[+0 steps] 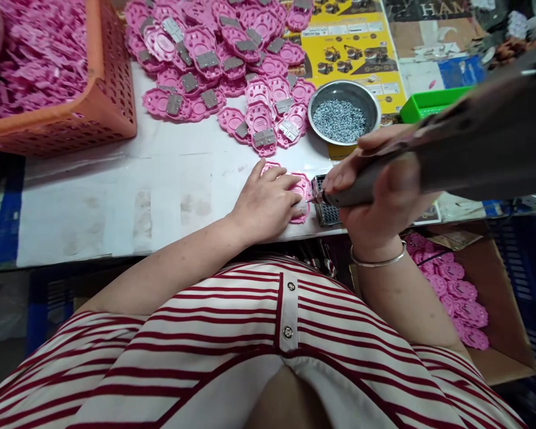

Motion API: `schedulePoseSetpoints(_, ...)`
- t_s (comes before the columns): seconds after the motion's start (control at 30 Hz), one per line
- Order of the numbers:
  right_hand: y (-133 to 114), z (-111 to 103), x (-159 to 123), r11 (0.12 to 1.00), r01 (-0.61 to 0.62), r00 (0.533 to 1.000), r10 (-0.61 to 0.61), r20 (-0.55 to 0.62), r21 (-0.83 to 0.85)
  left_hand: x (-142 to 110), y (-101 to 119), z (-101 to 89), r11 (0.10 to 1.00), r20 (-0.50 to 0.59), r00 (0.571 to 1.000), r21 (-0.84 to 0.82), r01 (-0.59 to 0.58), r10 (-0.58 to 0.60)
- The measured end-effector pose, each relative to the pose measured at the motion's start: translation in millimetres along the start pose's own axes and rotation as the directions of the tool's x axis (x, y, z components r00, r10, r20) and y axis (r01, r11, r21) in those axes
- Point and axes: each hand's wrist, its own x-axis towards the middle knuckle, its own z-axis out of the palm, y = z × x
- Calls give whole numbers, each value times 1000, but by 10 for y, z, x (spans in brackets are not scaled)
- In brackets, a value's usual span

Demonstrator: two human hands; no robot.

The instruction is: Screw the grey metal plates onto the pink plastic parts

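My left hand [268, 202] lies palm down on the white work surface, its fingers pressing on the left side of a pink plastic part [301, 187]. A second pink part [271, 167] shows partly beneath those fingers. Wrapped round a dark electric screwdriver [361, 182], my right hand [384, 190] holds it tilted, its bit at the right edge of the first pink part. Just under the tool sits a small dark tray with a holed plate [327, 208], partly hidden by the hand. Beyond it stands a metal bowl [314, 122] of small screws [339, 119].
Many pink parts with grey metal plates [208, 59] are heaped at the back. An orange basket [111, 89] of pink pieces stands at left. A green tray [413, 107] is at right; below the table edge, a cardboard box [495, 286] holds more pink parts.
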Motion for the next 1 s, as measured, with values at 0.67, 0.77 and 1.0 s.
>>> schedulePoseSetpoints(0.67,46,-356,24,978,198,950,-208,-232,-64,-167,-9,74,998,-116,993,61,-1,8)
schedulePoseSetpoints(0.77,69,-361,24,978,187,948,-206,-243,-96,-167,-15,79,999,-115,993,52,-6,11)
schedulePoseSetpoints(1.0,111,-353,38,973,229,942,-228,-246,-26,-169,-23,79,1000,-112,994,30,-9,12)
